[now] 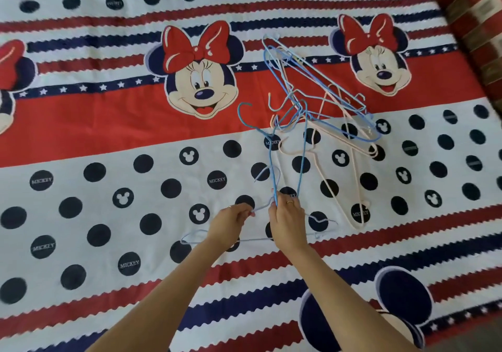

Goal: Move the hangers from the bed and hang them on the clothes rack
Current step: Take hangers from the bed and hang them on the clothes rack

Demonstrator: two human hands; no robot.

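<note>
A tangle of thin blue and pale pink hangers (320, 99) lies on the bed (108, 123), right of centre. My right hand (285, 218) is shut on the lower end of a blue hanger (274, 156) that stretches away from me, its hook at the far end by the pile. My left hand (231, 224) pinches a pale lilac hanger (320, 220) lying flat under both hands, its bar running left to right. The two hands are close together, almost touching. No clothes rack is in view.
The bed is covered by a red, white and navy cartoon-mouse sheet with dots and stripes. A red and brown patterned cushion or blanket (472, 17) lies along the far right edge. Several pink hangers (358, 188) reach toward the right of my hands.
</note>
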